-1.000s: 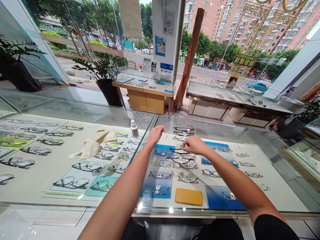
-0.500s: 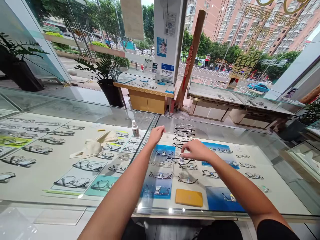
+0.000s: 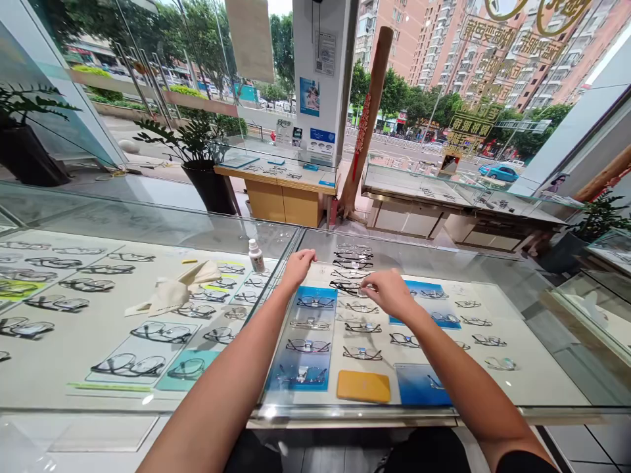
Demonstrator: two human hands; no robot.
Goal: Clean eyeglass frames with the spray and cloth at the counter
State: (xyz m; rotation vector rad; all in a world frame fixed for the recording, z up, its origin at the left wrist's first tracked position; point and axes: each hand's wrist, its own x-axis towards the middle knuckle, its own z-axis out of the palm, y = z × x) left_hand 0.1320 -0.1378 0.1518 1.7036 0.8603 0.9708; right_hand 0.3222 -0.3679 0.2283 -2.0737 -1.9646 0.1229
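My right hand (image 3: 392,294) is closed in a pinch at the right end of a dark-framed pair of eyeglasses (image 3: 349,288). This pair is at the near end of a column of eyeglasses (image 3: 353,265) on the glass counter top (image 3: 428,256). My left hand (image 3: 298,269) hovers or rests left of the column, its fingers curled together with nothing visible in them. Beneath the glass, more eyeglasses (image 3: 362,327) lie in rows, some on blue mats (image 3: 323,358). A yellow case (image 3: 363,386) lies near the front edge.
On the left counter are a small white spray bottle (image 3: 256,256) and a crumpled cream cloth (image 3: 170,297), among many eyeglasses. Beyond stand a potted plant (image 3: 210,187), a wooden post (image 3: 369,112) and more display cases (image 3: 409,215).
My right hand has carried the dark eyeglasses away from me to the near end of the column. My left hand stays beside the column. The view has shifted slightly.
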